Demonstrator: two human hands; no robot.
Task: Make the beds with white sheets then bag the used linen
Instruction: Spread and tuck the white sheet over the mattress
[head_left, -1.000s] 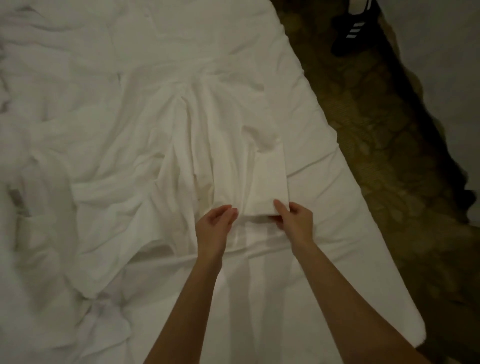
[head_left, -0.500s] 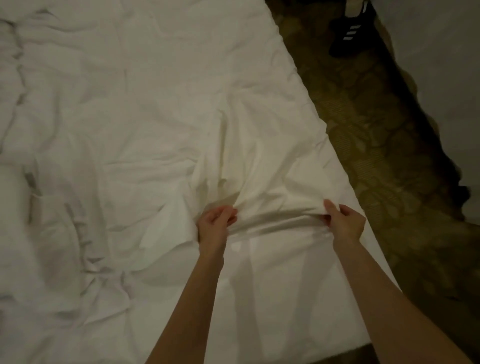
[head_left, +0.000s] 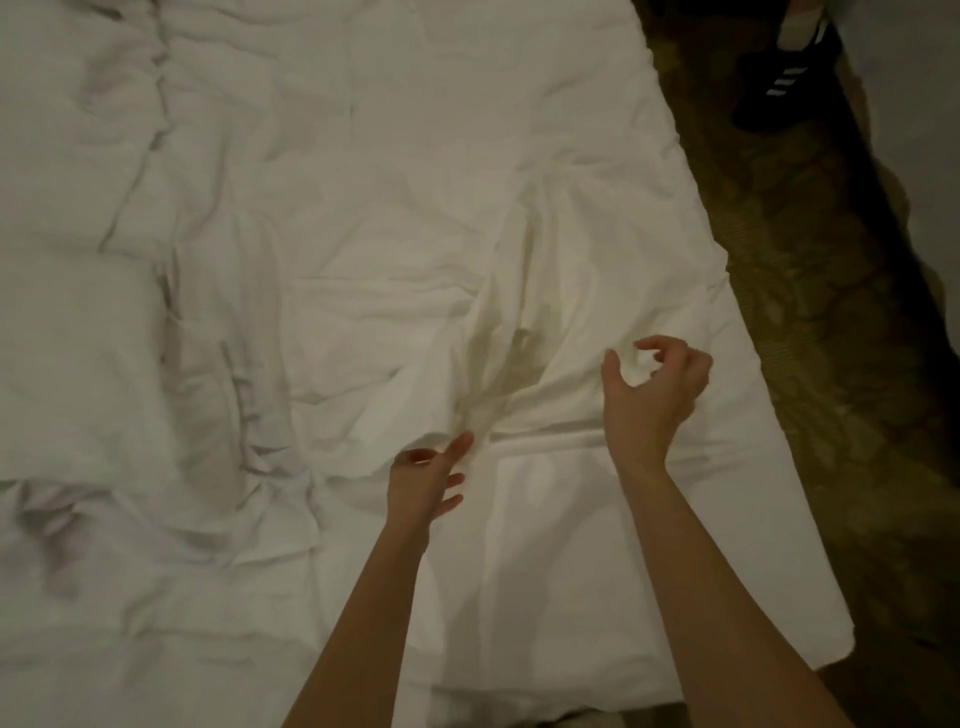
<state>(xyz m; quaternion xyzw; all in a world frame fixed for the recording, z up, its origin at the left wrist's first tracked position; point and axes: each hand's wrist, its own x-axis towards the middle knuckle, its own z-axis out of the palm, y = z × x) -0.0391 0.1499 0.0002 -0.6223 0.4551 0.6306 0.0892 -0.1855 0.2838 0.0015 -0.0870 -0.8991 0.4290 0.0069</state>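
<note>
Changes logged, earlier pictures against the present one:

- Your right hand (head_left: 655, 384): one second back it pinched the sheet's folded edge close beside your left; half a second back it had carried that edge out toward the bed's right side; it then let go and rose above the cloth, fingers loosely curled, holding nothing.
- White sheet (head_left: 561, 291): the narrow folded strip opened wider, then sagged back into soft creases once you released it.
- Your left hand (head_left: 427, 480): its tight pinch loosened; the thumb remained on the sheet's edge, while the other fingers spread out below.
</note>
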